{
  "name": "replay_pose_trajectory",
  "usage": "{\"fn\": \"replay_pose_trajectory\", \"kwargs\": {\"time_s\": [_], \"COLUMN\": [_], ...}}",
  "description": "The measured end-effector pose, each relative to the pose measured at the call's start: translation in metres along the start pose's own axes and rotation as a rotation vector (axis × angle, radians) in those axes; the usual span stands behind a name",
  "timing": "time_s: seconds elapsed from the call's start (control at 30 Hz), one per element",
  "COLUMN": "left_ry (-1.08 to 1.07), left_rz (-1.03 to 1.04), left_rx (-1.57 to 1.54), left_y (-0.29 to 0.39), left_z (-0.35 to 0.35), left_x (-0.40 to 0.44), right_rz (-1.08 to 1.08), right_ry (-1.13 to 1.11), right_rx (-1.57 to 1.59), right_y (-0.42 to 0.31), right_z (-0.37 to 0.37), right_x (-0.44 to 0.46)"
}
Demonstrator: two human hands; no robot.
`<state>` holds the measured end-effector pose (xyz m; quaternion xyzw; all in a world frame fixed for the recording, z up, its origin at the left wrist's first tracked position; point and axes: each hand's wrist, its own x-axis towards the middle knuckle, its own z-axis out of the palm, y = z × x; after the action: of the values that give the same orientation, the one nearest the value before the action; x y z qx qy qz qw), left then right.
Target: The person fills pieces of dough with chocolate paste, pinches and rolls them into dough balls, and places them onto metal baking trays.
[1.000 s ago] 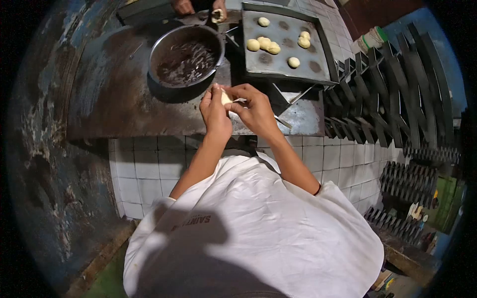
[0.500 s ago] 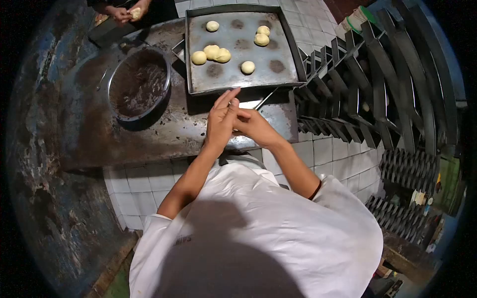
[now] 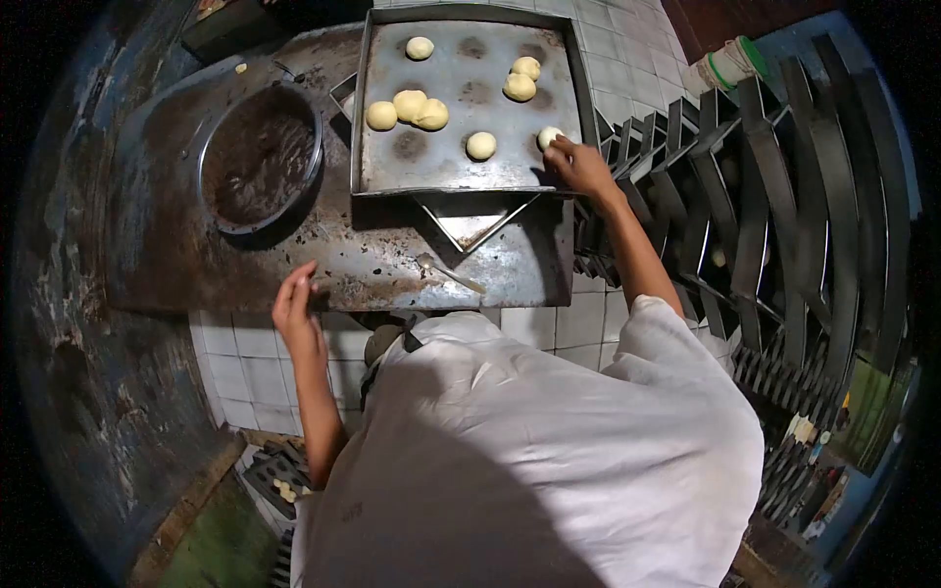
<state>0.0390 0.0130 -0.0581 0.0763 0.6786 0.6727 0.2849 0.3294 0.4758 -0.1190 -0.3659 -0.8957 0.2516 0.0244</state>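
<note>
At the front right corner of the metal baking tray (image 3: 446,179), my right hand (image 3: 580,167) has its fingers on a pale dough ball (image 3: 550,137), which rests on the tray or just above it; I cannot tell which. Several more dough balls sit on the tray, among them a single ball (image 3: 480,146) to the left of my hand and a touching pair (image 3: 520,87) farther back. My left hand (image 3: 297,302) hovers over the table's front edge, loosely open with nothing visible in it. Nearest to it is a metal bowl (image 3: 316,162) with dark filling inside.
A spoon (image 3: 453,275) lies on the stained table (image 3: 157,235) among dark crumbs. Under the tray, the corner of another metal pan (image 3: 470,218) sticks out. Stacked dark metal trays (image 3: 774,186) stand close on the right, with a white bucket (image 3: 727,65) behind them.
My hands were pressed together in front of the tray; now they are apart. My right hand has gone to the tray's corner with a dough ball, my left to the left. Another person's hands left view.
</note>
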Motion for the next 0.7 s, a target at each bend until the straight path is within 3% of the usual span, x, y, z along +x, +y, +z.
{"fn": "replay_pose_trajectory", "kwargs": {"time_s": [0.07, 0.17, 0.23, 0.27, 0.47, 0.6, 0.67, 0.7], "left_ry": [0.08, 0.234, 0.244, 0.259, 0.331, 0.394, 0.343, 0.3], "left_rz": [-0.013, -0.069, -0.073, -0.077, 0.015, 0.016, -0.001, 0.029], "left_rx": [-0.031, -0.193, -0.201, -0.213, -0.207, -0.188, -0.209, -0.184], "left_y": [-0.009, -0.032, -0.034, -0.035, -0.035, -0.042, -0.038, -0.046], "left_z": [-0.021, -0.041, -0.04, -0.038, -0.042, -0.049, -0.037, -0.036], "left_x": [-0.01, -0.015, -0.018, -0.018, -0.031, -0.038, -0.025, -0.017], "right_rz": [0.219, 0.188, -0.151, 0.007, 0.095, -0.154, -0.011, 0.013], "right_ry": [0.144, 0.274, 0.642, 0.398, 0.359, 0.484, 0.35, 0.362], "right_rx": [-0.047, 0.03, -0.292, -0.258, -0.183, -0.266, -0.485, -0.427], "right_y": [-0.021, -0.03, 0.026, 0.025, -0.013, -0.043, -0.038, -0.039], "right_z": [-0.025, -0.022, 0.045, 0.065, 0.044, 0.026, 0.033, 0.034], "right_x": [0.021, 0.063, 0.112, 0.103, 0.09, 0.101, 0.127, 0.133]}}
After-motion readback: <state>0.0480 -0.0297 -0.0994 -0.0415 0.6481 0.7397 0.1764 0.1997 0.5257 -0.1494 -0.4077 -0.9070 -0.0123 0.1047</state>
